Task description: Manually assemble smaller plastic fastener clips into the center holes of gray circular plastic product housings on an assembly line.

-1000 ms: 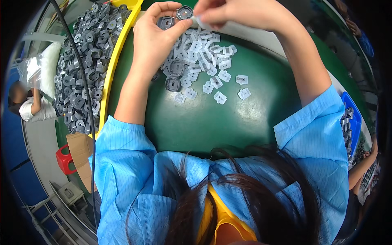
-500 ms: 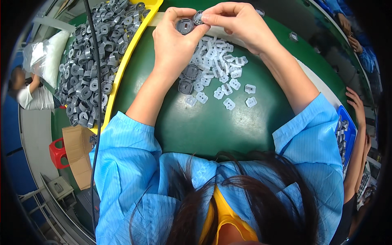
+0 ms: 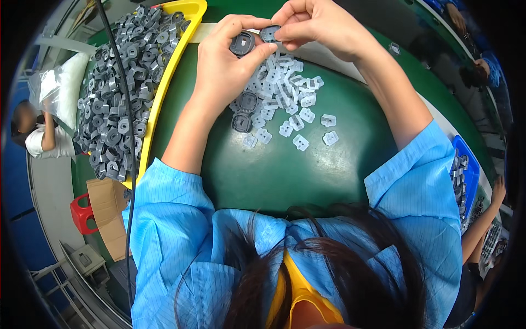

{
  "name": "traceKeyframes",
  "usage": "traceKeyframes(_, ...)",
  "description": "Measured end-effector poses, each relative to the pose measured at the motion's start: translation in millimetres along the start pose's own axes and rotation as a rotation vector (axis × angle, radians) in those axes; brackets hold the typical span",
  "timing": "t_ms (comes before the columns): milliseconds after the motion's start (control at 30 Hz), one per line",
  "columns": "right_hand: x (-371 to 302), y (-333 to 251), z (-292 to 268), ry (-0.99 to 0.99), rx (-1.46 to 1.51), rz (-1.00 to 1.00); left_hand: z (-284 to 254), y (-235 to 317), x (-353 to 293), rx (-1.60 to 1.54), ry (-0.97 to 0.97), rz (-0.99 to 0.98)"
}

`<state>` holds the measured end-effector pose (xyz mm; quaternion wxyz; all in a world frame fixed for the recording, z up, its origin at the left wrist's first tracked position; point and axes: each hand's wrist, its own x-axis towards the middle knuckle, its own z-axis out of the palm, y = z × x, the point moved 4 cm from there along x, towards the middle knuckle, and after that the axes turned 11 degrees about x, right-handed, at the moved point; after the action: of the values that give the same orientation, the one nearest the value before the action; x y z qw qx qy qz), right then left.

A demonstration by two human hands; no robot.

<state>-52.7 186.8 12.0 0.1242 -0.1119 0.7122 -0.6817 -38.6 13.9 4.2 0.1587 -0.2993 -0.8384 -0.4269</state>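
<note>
My left hand (image 3: 227,57) is curled round a dark grey plastic housing (image 3: 241,44), which rests against its palm side. Between the fingertips of both hands sits a second dark grey plastic housing (image 3: 269,34), pinched from the right by the thumb and fingers of my right hand (image 3: 323,27). Below the hands, many small translucent white plastic pieces (image 3: 285,88) lie in a loose heap on the green table (image 3: 274,175). At the heap's left edge, two more dark grey housings (image 3: 241,122) lie flat on the table.
A yellow tray (image 3: 157,112) full of grey plastic parts (image 3: 118,93) stands on the left, with a black cable (image 3: 125,82) hanging across it. On the right is a blue bin (image 3: 466,164) with metallic-looking parts. A cardboard box (image 3: 107,216) and red stool (image 3: 83,214) are lower left. Other people work at both sides.
The housing between my fingertips has tilted and shifted slightly down, with my right hand gripping its right edge. The view has shifted a little. At the right, a co-worker's arm has moved lower.
</note>
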Motion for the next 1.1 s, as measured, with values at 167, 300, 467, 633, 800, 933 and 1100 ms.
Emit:
traceKeyframes(167,-12.6,-22.6,16.5,0.121,-0.266,-0.351,-3.0,4.8,2.3,-0.039,0.131,0.122)
traceKeyframes(300,-15.4,-27.8,17.6,0.125,-0.342,-0.405,-2.1,-2.7,-2.1,-0.051,0.075,0.049)
traceKeyframes(467,-22.3,-40.8,20.1,0.112,-0.313,-0.434,-11.5,21.5,0.6,0.214,0.208,0.334)
traceKeyframes(633,-17.9,-37.5,6.9,-0.12,-0.001,-0.155,-15.2,32.3,-0.3,0.241,0.197,0.384)
traceKeyframes(800,-16.2,-39.7,15.2,-0.073,-0.027,-0.267,-16.5,39.4,-5.9,0.377,0.393,0.499)
traceKeyframes(933,-9.4,-12.9,12.2,-0.381,0.662,-0.029,-12.9,35.2,-4.0,0.012,0.205,0.323)
traceKeyframes(1100,19.7,18.8,-22.3,-0.09,0.512,-0.023,-6.0,-26.2,1.3,-0.142,-0.031,-0.078)
